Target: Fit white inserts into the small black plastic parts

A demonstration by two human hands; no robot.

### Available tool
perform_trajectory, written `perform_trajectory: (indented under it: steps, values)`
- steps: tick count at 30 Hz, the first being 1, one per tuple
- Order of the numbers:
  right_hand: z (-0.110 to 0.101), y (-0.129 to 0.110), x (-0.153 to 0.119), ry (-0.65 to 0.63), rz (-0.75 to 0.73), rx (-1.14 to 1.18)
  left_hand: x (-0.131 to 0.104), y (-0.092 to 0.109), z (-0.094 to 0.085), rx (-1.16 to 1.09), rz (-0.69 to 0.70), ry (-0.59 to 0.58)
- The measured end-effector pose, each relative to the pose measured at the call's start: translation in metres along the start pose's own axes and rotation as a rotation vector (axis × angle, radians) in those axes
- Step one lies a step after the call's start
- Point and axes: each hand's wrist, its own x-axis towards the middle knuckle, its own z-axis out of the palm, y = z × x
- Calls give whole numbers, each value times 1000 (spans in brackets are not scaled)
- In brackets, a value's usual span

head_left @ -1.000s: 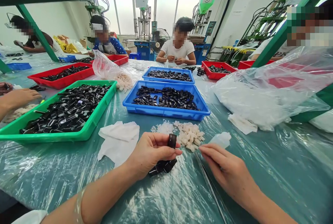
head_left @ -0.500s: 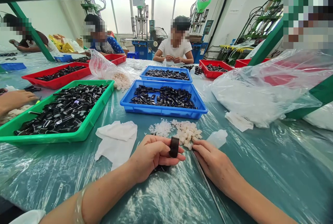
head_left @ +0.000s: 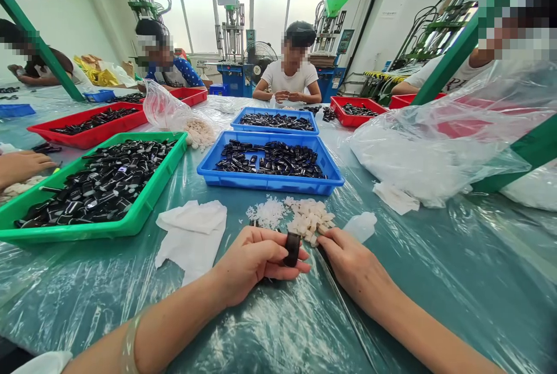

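Observation:
My left hand (head_left: 256, 252) is closed on a small, glossy black plastic piece (head_left: 292, 249), pinched upright between thumb and fingers. My right hand (head_left: 350, 255) is to the right, its fingertips drawn together at the near edge of a pile of small beige chunks (head_left: 311, 218). Whatever those fingertips hold, if anything, is hidden. Beside the chunks lies a heap of white translucent bits (head_left: 267, 211). A thin metal strip (head_left: 343, 298) runs from near my right fingers toward me. More black pieces show partly behind and beneath my left hand.
A blue tray (head_left: 270, 182) and a green tray (head_left: 130, 224) hold many black pieces. White cloth (head_left: 191, 238) lies at left, a translucent bottle (head_left: 362, 226) at right. A large plastic bag (head_left: 435, 153) stands by the green frame post. Co-workers sit around the plastic-covered table.
The whole view has shifted slightly left. The black piece in my left hand has tilted a little. My right fingertips stay at the chunk pile.

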Motion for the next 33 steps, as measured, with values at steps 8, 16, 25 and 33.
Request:
perform_trajectory:
  steps: [8, 16, 25, 33]
  values:
    - [-12, -4, -8, -19, 16, -26, -4, -4, 0, 136, 0, -30]
    - [-12, -4, -6, 95, 5, 31, -5, -6, 3, 242, 29, -100]
    - [-56, -29, -8, 333, -28, 571, -4, -12, 7, 322, 62, -182]
    - [-67, -42, -13, 301, -129, 615, -5, -13, 10, 291, -6, -236]
